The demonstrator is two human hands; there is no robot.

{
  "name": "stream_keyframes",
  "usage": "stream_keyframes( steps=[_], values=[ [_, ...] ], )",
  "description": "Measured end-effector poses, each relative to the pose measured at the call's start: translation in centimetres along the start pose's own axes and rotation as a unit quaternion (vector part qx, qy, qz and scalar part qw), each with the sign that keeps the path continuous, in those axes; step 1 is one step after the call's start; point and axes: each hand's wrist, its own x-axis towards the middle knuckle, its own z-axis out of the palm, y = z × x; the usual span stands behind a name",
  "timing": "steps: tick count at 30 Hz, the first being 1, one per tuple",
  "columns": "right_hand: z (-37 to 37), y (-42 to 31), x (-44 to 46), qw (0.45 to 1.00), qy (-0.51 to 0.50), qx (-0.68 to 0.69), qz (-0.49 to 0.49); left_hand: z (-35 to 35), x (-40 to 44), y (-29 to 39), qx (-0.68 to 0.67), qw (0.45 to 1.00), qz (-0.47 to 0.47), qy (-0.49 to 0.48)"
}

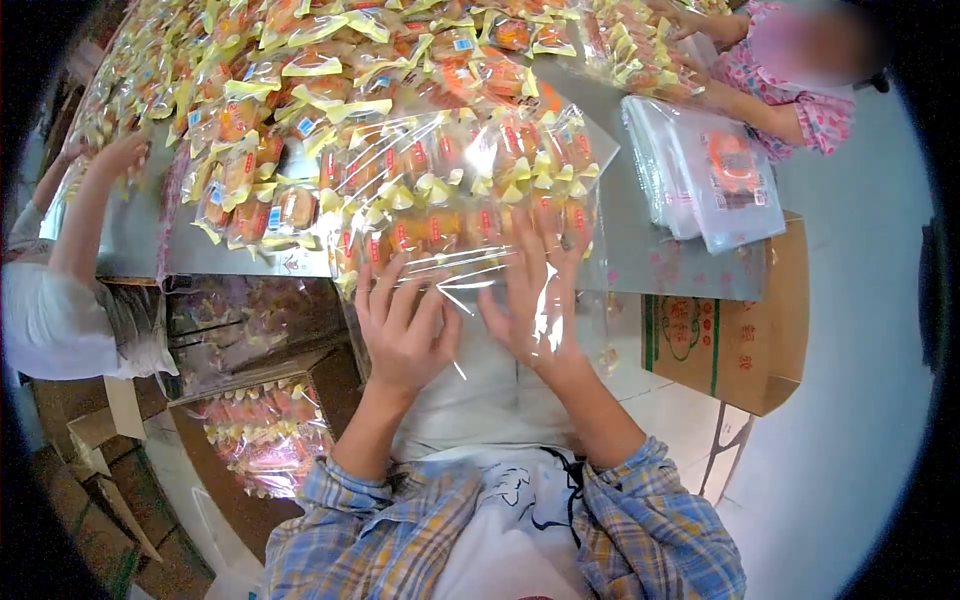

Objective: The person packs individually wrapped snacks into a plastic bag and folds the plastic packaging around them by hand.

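A large clear plastic bag (450,160) lies at the table's front edge with rows of small wrapped pastries (440,228) inside. Their wrappers are clear with yellow ends and red labels. My left hand (405,325) rests at the near edge of the bag, fingers spread and slightly bent against the front row. To its right, my right hand (538,290) is open, its fingers stretched over the same row. Shiny loose film covers part of the back of my right hand. Behind the bag, a big heap of loose wrapped pastries (250,120) spreads across the table.
A stack of printed clear bags (700,175) lies at the right, above a cardboard box (735,335). Below left, an open carton (260,430) holds packed pastries. Co-workers' arms reach in at left (85,215) and upper right (750,110).
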Motion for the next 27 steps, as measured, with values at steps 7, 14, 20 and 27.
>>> stream_keyframes(
  steps=[7, 14, 20, 27],
  values=[
    [1.4, 0.2, -2.6, 0.999, -0.028, 0.012, -0.027, 0.9, -0.2, -0.5, -0.019, 1.000, 0.006, -0.019],
    [1.7, 0.1, -1.2, 0.999, -0.020, 0.013, -0.025, 0.9, -0.2, -0.8, 0.017, 0.999, -0.007, 0.027],
    [2.4, 0.4, -0.4, 0.999, -0.040, -0.015, -0.003, 0.8, 0.0, -0.9, 0.052, 0.998, -0.029, -0.024],
    [2.5, 0.9, -0.3, 0.998, -0.021, -0.051, -0.014, 1.4, -0.2, -1.1, 0.043, 0.998, -0.036, -0.032]
  ],
)
